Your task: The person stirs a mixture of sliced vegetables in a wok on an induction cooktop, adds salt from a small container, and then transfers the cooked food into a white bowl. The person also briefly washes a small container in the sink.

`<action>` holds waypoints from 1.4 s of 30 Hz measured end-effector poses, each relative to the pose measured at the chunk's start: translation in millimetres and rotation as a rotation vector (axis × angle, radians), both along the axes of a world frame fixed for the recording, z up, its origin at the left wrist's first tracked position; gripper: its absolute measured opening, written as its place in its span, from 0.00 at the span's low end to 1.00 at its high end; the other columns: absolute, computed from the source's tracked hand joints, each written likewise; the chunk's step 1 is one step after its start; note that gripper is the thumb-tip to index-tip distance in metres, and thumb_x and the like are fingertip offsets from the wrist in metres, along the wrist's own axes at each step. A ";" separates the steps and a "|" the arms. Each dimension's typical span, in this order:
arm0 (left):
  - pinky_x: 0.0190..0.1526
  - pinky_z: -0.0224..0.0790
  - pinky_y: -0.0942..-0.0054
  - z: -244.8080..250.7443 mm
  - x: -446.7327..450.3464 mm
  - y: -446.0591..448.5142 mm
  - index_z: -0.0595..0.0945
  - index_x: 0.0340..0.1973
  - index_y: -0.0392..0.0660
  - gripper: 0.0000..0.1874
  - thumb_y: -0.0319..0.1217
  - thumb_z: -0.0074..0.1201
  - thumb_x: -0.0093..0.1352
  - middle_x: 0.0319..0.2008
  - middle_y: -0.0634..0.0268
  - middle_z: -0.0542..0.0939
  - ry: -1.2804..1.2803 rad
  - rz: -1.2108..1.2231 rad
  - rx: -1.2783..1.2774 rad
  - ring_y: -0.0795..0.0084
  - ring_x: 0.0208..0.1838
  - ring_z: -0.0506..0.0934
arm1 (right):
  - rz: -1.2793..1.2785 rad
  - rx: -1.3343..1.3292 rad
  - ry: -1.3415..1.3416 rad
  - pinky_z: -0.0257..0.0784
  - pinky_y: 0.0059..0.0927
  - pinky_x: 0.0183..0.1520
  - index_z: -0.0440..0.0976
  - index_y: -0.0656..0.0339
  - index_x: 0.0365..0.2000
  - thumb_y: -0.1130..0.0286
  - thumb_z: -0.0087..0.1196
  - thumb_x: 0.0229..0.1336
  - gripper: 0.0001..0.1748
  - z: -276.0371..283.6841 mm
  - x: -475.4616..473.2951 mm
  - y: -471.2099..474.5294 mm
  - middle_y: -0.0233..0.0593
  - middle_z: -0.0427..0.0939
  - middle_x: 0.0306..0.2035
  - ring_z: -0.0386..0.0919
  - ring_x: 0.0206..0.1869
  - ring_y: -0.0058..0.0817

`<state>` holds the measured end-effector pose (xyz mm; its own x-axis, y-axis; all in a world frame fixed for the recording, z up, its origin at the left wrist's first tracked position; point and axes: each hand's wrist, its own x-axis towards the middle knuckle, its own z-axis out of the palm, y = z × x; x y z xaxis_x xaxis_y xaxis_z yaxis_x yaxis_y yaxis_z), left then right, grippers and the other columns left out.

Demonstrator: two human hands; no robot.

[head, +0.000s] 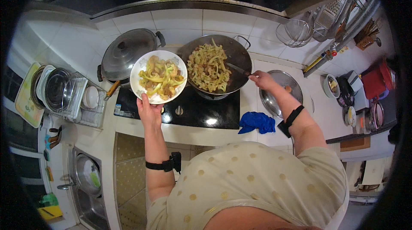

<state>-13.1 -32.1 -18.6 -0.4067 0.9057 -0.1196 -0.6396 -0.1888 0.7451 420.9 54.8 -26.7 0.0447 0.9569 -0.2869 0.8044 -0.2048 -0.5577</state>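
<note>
My left hand (149, 109) holds a white plate (135, 83) by its near rim, over the left part of the stove. Cooked cauliflower (161, 75) lies on the plate. Beside it to the right stands a dark wok (241, 59) with more cauliflower (207, 66) in it. My right hand (262, 80) grips the handle of a metal spatula (236, 68), whose blade reaches into the wok by the food. The tip of the blade is hard to make out.
A lidded pan (128, 53) stands behind the plate on the black gas stove (199, 111). To the right lie a metal lid (273, 101) and a blue cloth (257, 123). A dish rack (96, 114) and a sink (90, 207) are at left. Strainers (294, 34) hang at the upper right.
</note>
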 end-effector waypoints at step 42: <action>0.42 0.78 0.57 -25.9 30.4 17.4 0.64 0.59 0.49 0.23 0.43 0.50 0.72 0.54 0.60 0.74 -0.002 -0.108 -0.090 0.62 0.51 0.78 | -0.180 0.089 0.598 0.56 0.18 0.18 0.67 0.56 0.34 0.64 0.57 0.62 0.10 -32.7 11.4 -85.3 0.24 0.67 0.18 0.62 0.17 0.12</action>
<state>17.3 -14.8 -44.5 -0.3068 0.9299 -0.2030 -0.6542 -0.0511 0.7546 432.3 -30.5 -59.3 0.0638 0.9706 -0.2321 0.3050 -0.2404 -0.9215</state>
